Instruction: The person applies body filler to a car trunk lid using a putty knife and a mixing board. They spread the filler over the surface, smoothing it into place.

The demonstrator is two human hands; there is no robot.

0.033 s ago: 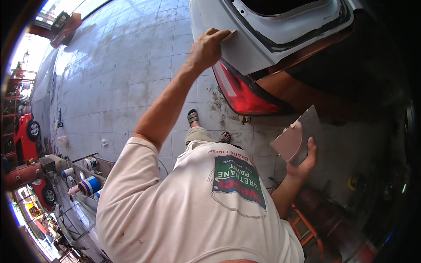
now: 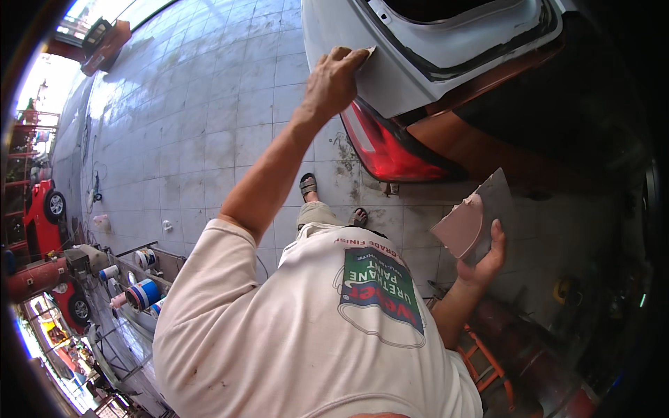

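My left hand reaches to the rear corner of a car's pale grey body panel. Its fingers pinch a small, thin, pale piece, mostly hidden by them, with its edge at the panel surface; it looks like a putty spreader. On the right, my right hand grips a flat grey plate by its lower edge, thumb on top. Pinkish putty covers the plate's left part, with a ragged upper edge. The plate is tilted and apart from the car.
Below the panel sits a red tail light. Paint cans stand on a metal rack at the left. An orange metal frame is near my right elbow. A red vehicle is at the far left of the tiled floor.
My left hand has shifted slightly to the right on the panel, and more of the pale piece shows at its fingertips. My right hand and the plate have hardly moved.
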